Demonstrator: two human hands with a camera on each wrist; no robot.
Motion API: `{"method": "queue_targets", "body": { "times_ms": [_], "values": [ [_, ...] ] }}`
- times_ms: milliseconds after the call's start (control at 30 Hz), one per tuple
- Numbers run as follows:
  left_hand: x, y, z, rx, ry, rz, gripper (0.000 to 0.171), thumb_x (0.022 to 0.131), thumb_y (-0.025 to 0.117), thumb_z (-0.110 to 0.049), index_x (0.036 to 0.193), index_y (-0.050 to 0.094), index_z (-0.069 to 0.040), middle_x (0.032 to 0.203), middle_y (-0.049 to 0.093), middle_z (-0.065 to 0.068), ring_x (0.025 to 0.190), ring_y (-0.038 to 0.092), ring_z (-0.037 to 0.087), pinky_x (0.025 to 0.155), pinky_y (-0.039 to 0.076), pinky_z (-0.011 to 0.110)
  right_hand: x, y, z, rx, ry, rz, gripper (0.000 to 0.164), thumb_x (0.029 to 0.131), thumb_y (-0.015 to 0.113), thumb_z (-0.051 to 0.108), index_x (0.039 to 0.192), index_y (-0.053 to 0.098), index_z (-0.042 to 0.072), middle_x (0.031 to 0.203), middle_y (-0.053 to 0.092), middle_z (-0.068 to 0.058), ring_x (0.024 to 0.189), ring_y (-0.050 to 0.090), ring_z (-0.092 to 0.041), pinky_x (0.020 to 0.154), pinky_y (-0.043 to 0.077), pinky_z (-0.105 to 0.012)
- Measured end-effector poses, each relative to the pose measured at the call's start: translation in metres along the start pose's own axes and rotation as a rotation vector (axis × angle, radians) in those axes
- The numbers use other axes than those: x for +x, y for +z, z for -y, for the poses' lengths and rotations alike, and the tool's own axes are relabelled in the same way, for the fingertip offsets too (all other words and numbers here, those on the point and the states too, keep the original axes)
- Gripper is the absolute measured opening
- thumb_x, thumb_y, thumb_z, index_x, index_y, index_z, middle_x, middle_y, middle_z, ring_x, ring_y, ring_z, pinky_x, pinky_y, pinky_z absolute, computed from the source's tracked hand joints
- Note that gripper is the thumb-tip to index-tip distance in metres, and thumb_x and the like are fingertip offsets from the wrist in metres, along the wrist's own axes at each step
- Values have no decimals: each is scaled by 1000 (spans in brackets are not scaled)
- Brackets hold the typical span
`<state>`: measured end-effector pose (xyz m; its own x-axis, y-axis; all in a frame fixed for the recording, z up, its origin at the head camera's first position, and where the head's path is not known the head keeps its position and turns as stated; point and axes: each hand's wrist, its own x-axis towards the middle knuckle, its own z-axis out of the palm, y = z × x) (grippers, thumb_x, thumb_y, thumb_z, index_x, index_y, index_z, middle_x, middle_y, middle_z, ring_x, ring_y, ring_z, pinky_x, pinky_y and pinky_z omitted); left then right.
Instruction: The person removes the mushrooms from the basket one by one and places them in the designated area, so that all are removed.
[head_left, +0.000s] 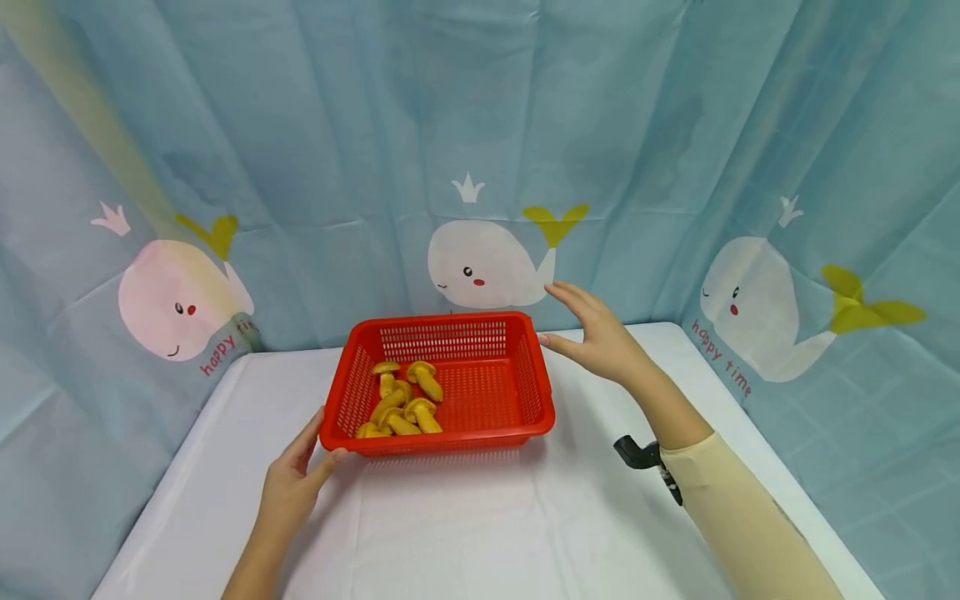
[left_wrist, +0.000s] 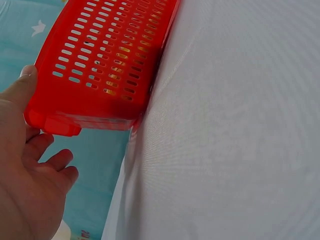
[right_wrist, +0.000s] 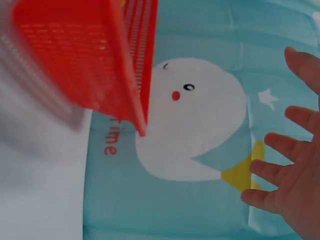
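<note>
A red slotted plastic basket (head_left: 483,396) stands on the white table, its rim tilted slightly in the head view. Several yellow-brown mushrooms (head_left: 426,382) lie heaped in its left half, while the right half shows bare floor. At the near left corner, my left hand (head_left: 292,487) grips the rim, thumb on the front side and fingers along the left side. The left wrist view shows that thumb on the basket's rim (left_wrist: 42,100) and the other fingers bent below the corner. My right hand (head_left: 603,342) hovers off the far right corner, fingers spread, apart from the basket and holding nothing.
The white-covered table (head_left: 465,525) extends in front of the basket and to both sides. A light blue curtain (head_left: 360,167) printed with whales hangs close behind and at both sides. A black wrist-camera mount (head_left: 637,452) sits on the right wrist.
</note>
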<state>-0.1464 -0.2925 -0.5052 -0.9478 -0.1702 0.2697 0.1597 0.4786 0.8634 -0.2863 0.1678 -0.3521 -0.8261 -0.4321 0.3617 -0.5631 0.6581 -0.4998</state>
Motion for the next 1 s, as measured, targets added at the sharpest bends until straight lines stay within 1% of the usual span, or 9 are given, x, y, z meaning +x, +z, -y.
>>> {"method": "queue_targets", "body": {
  "times_ms": [100, 200, 300, 400, 500, 633, 733, 867, 1000],
  "values": [
    [0, 0, 0, 5, 4, -3, 76, 92, 78, -19, 158, 41, -24, 161, 43, 1, 141, 34, -12, 104, 31, 1, 9, -1, 6, 32, -15, 19, 79, 94, 72, 49, 160, 36, 26, 165, 34, -2, 152, 31, -31, 118, 32, -64],
    [0, 0, 0, 2, 4, -6, 76, 92, 78, -19, 158, 41, -25, 161, 43, 0, 142, 35, -11, 105, 31, 1, 18, -2, 13, 71, -11, 31, 79, 93, 72, 50, 160, 37, 28, 165, 35, 0, 152, 32, -28, 119, 32, -62],
    [0, 0, 1, -7, 2, -8, 75, 92, 78, -18, 158, 42, -25, 161, 43, 0, 143, 35, -8, 105, 31, 1, 28, -3, 20, 98, 3, 41, 78, 92, 72, 53, 159, 38, 33, 164, 37, 3, 152, 32, -25, 120, 32, -60],
    [0, 0, 1, -24, 0, -7, 75, 92, 78, -18, 157, 43, -23, 161, 43, 0, 143, 36, -8, 105, 32, 2, 37, -1, 26, 103, 2, 48, 76, 92, 72, 54, 158, 39, 34, 162, 39, 4, 151, 34, -24, 119, 33, -59],
    [1, 1, 2, -34, 0, -5, 75, 92, 78, -17, 157, 43, -23, 161, 43, 1, 142, 35, -11, 105, 32, 2, 45, 2, 31, 108, -9, 54, 76, 92, 72, 54, 158, 41, 32, 160, 41, 4, 149, 37, -23, 118, 36, -57],
    [0, 1, 3, -22, -6, -4, 74, 92, 78, -19, 157, 43, -26, 160, 44, 0, 140, 35, -14, 104, 32, 1, 57, 8, 39, 106, -30, 68, 76, 92, 72, 55, 157, 43, 28, 159, 43, 4, 147, 39, -23, 118, 37, -55],
    [0, 1, 3, -13, -10, -5, 74, 92, 78, -20, 157, 43, -26, 160, 44, -1, 140, 35, -13, 104, 32, 1, 67, 13, 45, 100, -38, 79, 76, 91, 71, 57, 156, 44, 29, 159, 44, 5, 147, 39, -22, 118, 38, -54],
    [0, 1, 3, -15, -9, -7, 74, 92, 78, -20, 157, 42, -25, 160, 44, -1, 141, 35, -13, 104, 32, 1, 79, 18, 54, 120, -46, 82, 73, 91, 73, 52, 155, 46, 29, 158, 46, 5, 147, 40, -22, 118, 38, -52],
    [0, 1, 4, -17, -7, -9, 74, 92, 78, -20, 157, 43, -24, 160, 44, 0, 140, 35, -14, 104, 32, 1, 90, 25, 61, 160, -66, 91, 69, 92, 75, 44, 153, 48, 26, 156, 48, 6, 142, 45, -21, 117, 40, -49]
  ]
}}
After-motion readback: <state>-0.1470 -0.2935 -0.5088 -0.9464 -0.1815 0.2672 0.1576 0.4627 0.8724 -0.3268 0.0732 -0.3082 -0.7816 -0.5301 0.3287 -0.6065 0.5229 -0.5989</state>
